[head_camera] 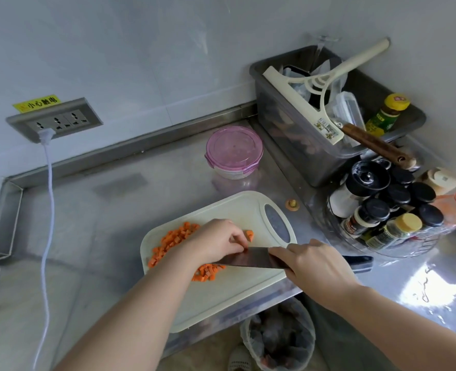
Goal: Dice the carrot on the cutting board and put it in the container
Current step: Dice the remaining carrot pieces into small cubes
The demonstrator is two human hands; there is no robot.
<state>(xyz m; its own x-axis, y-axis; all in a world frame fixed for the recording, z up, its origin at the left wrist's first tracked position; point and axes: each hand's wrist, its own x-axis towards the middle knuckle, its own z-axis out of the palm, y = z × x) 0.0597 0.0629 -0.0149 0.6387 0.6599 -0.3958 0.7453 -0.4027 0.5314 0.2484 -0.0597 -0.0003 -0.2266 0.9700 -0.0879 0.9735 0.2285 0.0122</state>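
Observation:
A pale cutting board (237, 295) lies on the steel counter. Several orange carrot cubes (172, 241) are heaped on its far left, with more (206, 273) under the knife. My left hand (216, 241) pinches a remaining carrot piece (249, 235) with curled fingers. My right hand (312, 266) grips the dark handle of a knife (248, 259), its blade lying flat-on beside my left fingers. A round container with a pink lid (234, 149) stands behind the board, closed.
A grey bin (288, 145) with utensils and a rack of spice jars (390, 210) crowd the right. A carrot end (292, 204) lies beside the board. A white cord (47, 210) hangs from the wall socket at left. A waste bin (277, 338) sits below the counter edge.

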